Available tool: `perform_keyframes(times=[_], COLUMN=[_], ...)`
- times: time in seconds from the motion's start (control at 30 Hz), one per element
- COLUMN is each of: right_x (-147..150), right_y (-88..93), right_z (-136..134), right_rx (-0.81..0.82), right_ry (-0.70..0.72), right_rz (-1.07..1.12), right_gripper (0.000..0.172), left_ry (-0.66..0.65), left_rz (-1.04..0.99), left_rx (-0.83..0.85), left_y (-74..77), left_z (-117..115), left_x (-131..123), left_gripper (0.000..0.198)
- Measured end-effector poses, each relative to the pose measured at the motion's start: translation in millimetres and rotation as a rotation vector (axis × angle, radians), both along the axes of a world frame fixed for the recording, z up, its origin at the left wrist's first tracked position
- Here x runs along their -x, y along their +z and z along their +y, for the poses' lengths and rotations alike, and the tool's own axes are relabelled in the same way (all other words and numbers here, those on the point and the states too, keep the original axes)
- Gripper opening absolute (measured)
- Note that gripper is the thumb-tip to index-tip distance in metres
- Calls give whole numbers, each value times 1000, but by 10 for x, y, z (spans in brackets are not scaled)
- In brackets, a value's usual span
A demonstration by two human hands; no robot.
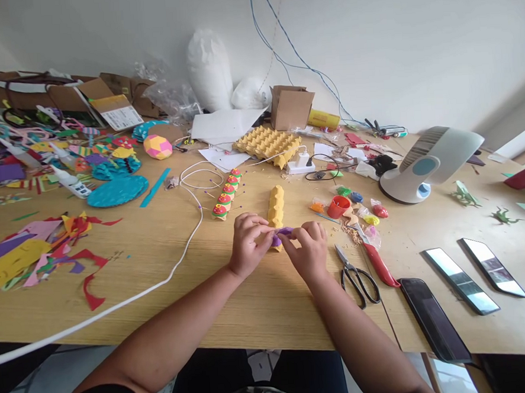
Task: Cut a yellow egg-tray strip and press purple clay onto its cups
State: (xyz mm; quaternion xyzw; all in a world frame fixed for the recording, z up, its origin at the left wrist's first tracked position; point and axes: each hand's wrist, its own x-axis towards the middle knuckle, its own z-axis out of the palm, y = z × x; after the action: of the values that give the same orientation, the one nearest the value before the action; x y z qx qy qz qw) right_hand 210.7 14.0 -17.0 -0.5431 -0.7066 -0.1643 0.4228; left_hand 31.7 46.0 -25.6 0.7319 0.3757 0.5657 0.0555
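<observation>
Between my left hand (251, 242) and my right hand (309, 248) is a piece of soft purple clay (284, 232), pinched by the fingertips of both. Just beneath and beyond it lies a yellow egg-carton strip (276, 204) with bumps, pointing away from me; its near end is partly covered by my fingers and the clay. To the left stands a decorated egg-carton strip (226, 194) with red and green bumps and pins sticking out at its sides. Black-handled scissors (357, 276) lie right of my right hand.
A red-handled knife (379, 261), a red cup (338, 206), small bags of coloured clay and phones (434, 316) lie on the right. A fan (425, 163) stands behind them. A white cable (178, 267) crosses the left side, near paper scraps. An egg tray (266, 143) sits at the back.
</observation>
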Motion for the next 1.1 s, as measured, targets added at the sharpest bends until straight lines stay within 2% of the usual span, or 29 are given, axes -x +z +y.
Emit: perform_keyframes(times=[0.07, 0.13, 0.23, 0.33, 0.5, 0.67, 0.83, 0.97, 1.1], right_x=[-5, 0, 41, 92, 121, 116, 117, 160, 161], right_y=[28, 48, 50, 27, 5, 8, -10, -37, -27], right_z=[2, 3, -5, -13, -10, 9, 39, 25, -19], right_rx=[12, 75, 220, 283, 274, 219, 172, 167, 187], right_ry=[8, 77, 221, 250, 324, 375, 341, 367, 378], right_rz=[18, 48, 109, 176, 178, 146, 124, 82, 76], right_gripper=[27, 24, 21, 26, 28, 27, 32, 30, 25], left_ry=[28, 51, 6, -36, -30, -101, -217, -165, -189], left_rz=[-17, -32, 9, 77, 107, 42, -19, -106, -152], left_rx=[-12, -17, -34, -75, -92, -55, 55, 120, 150], left_y=[-8, -13, -13, -6, 13, -4, -62, -102, -120], left_z=[-11, -26, -60, -89, -83, -83, -102, -69, -40], left_x=[-6, -13, -26, -35, -29, -43, -85, -66, -36], left_gripper=[4, 3, 2, 5, 6, 7, 8, 4, 4])
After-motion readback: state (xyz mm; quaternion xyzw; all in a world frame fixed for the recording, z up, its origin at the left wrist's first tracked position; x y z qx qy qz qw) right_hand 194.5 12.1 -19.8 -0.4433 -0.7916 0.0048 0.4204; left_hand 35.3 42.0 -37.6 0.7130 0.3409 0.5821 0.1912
